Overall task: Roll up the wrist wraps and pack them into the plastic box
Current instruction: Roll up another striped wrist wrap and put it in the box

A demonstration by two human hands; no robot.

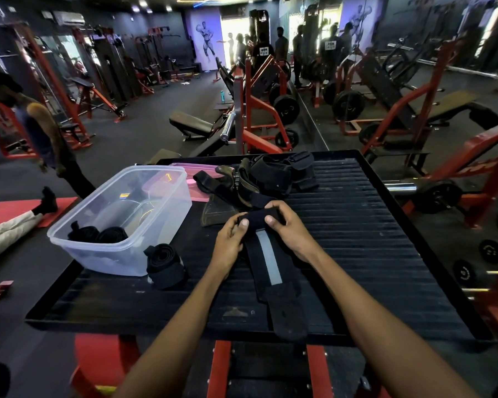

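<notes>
My left hand [230,239] and right hand [288,226] both pinch the rolled end of a wrist wrap [270,262] mid-platform [371,225], its tail overhanging the near edge.

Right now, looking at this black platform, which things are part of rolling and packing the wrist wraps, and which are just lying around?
Part of the job:
- wrap being rolled, held by left hand and right hand
- plastic box with two rolled wraps inside
- finished roll beside the box
- pile of unrolled wraps
- pink lid

Just lying about:
- weight bench
- blue bottle
</notes>
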